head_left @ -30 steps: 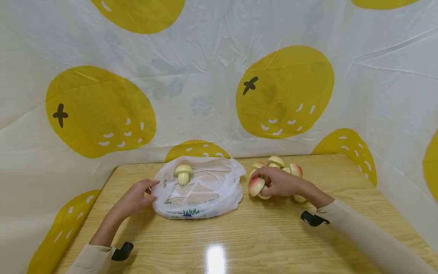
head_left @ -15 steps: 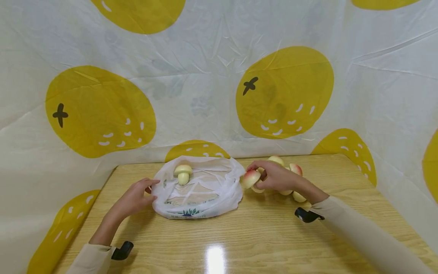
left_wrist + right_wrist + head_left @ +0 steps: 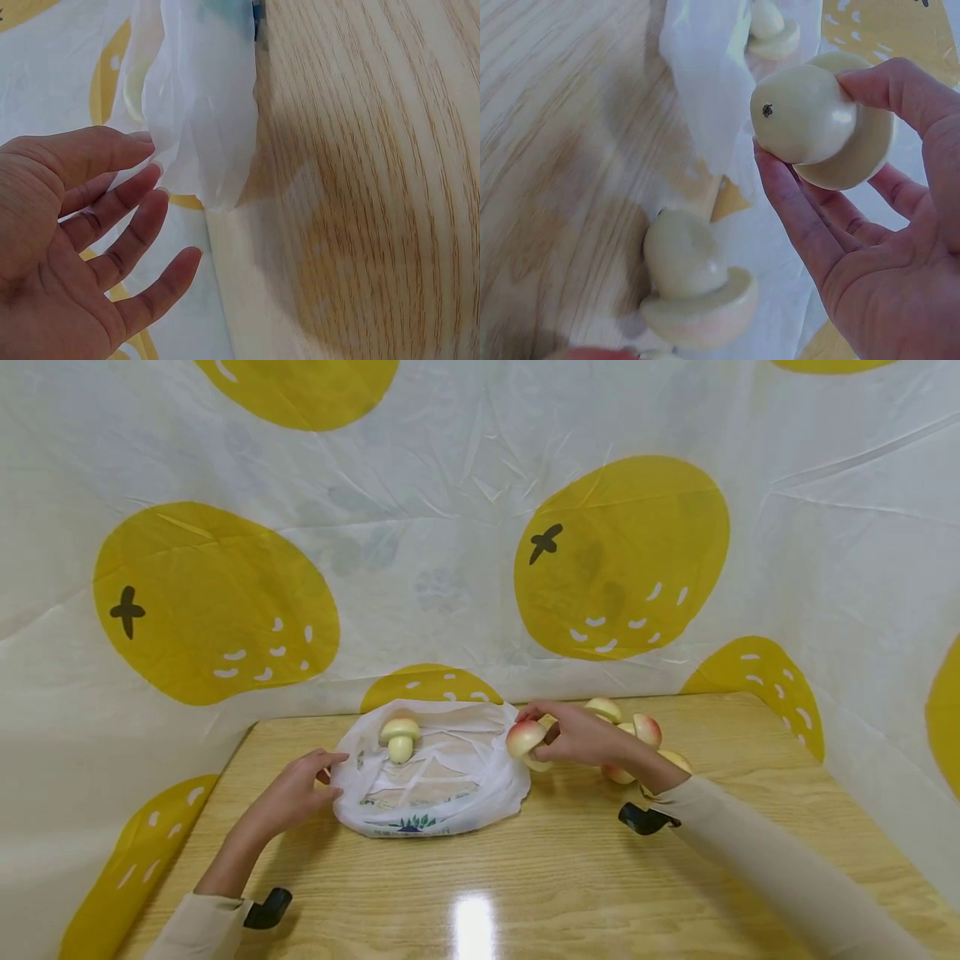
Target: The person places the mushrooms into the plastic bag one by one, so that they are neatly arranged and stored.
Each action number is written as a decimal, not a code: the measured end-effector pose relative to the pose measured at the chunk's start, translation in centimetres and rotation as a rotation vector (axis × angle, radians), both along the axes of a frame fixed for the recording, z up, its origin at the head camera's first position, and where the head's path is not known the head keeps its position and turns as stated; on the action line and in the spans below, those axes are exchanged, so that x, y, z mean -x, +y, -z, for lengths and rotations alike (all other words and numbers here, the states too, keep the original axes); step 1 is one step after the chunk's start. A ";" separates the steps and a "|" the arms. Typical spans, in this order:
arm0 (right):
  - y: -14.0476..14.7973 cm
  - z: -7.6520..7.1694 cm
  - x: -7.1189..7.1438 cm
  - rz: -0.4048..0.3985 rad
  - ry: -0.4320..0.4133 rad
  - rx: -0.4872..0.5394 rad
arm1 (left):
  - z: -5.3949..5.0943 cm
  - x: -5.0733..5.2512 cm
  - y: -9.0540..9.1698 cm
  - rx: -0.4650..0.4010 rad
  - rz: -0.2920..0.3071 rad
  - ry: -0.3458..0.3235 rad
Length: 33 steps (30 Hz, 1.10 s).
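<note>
While near bag (image 3: 487, 814), right fingers (image 3: 795, 214) round mushroom (image 3: 799, 112)

Yellow fruit print on a white cloth (image 3: 450, 468), above a tan, grain-streaked table (image 3: 360, 902).
The cloth's yellow shapes carry white flecks and, on two, dark crosses; the held mushroom (image 3: 527, 737) is cream with a red blush on its cap, the bagged mushroom (image 3: 400, 739) plain pale yellow, the bag (image 3: 491, 814) white with green leaf print, the sleeves (image 3: 772, 860) beige, the wrist mounts (image 3: 648, 819) black.
</note>
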State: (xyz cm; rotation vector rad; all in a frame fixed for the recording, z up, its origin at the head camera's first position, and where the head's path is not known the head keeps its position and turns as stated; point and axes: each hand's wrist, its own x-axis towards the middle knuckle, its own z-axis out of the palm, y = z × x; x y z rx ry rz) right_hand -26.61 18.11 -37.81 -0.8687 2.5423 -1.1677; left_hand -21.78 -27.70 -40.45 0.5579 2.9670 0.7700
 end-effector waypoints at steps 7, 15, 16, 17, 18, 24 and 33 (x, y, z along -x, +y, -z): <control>-1.3 -0.2 0.6 -0.006 -0.004 0.042 | 0.0 0.1 0.0 -0.006 0.002 0.004; -2.8 -0.5 0.8 0.037 -0.065 0.100 | 0.1 0.2 0.0 -0.002 0.001 0.001; -3.0 -0.5 0.9 0.041 -0.070 0.113 | 0.1 0.1 0.1 -0.003 -0.001 -0.002; -3.2 -0.4 1.1 0.044 -0.065 0.121 | 0.0 0.1 0.1 -0.003 -0.004 -0.005; -3.4 -0.4 1.1 0.044 -0.065 0.132 | 0.0 0.1 0.1 -0.004 -0.005 -0.009; -4.3 -0.8 1.2 0.043 -0.040 0.149 | -0.1 -0.1 0.2 -0.002 -0.006 -0.017; -5.8 -0.5 2.3 0.019 -0.008 0.191 | -0.1 0.0 0.3 0.001 0.001 -0.004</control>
